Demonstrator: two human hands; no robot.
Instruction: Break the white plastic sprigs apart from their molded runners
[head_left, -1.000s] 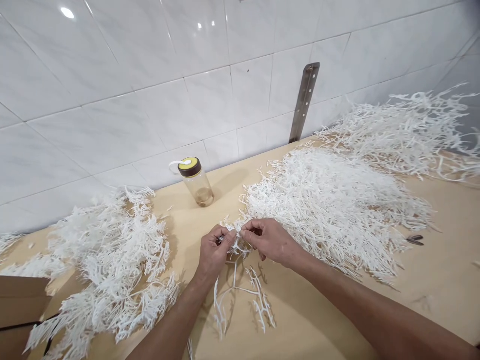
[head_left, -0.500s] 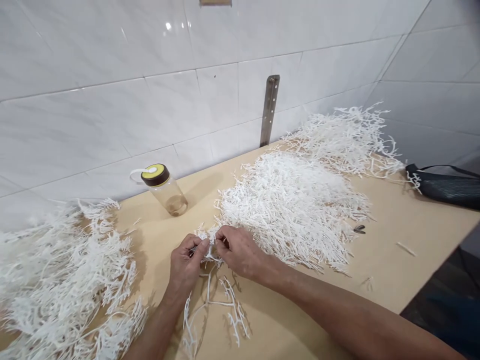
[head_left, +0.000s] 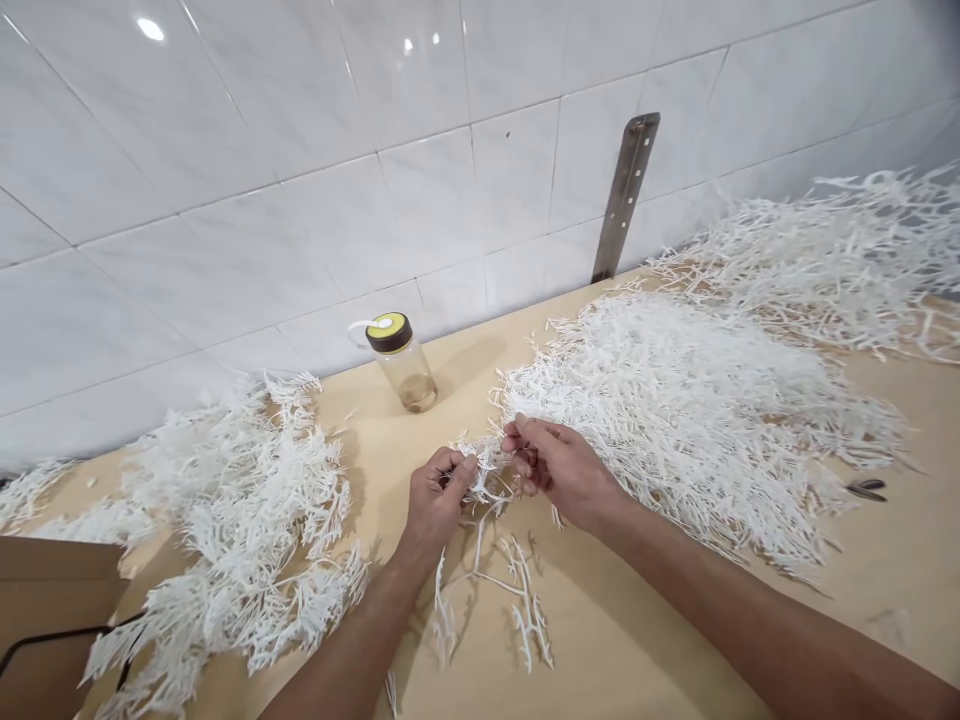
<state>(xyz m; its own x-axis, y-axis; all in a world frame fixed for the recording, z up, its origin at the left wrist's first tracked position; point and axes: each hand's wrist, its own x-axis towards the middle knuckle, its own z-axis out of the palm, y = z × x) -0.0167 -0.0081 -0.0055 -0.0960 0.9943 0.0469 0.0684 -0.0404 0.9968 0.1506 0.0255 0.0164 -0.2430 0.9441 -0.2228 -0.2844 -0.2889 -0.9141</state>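
My left hand (head_left: 439,490) is closed, thumb against fingers, on a white branched plastic sprig (head_left: 480,560). The sprig's thin forked stems hang toward me over the tabletop. Just right of it, my right hand (head_left: 555,468) has its fingers curled together near the sprig's top, with a small gap between the hands. Whatever its fingertips pinch is too small to make out. Beyond my right hand lies a broad heap of small white plastic pieces (head_left: 697,400). A looser pile of white branched sprigs (head_left: 255,510) spreads to the left of my left forearm.
A clear bottle with a yellow-and-black lid (head_left: 405,365) stands behind my hands. More white sprigs (head_left: 840,260) lie at the back right. A metal bracket (head_left: 626,195) rises against the tiled wall (head_left: 300,260). A cardboard box (head_left: 56,620) is at lower left; a small dark object (head_left: 866,489) sits right.
The view has swung left, so everything appears shifted right and the cardboard box shows. My right hand has drawn slightly away from my left, its fingers turned more upward.
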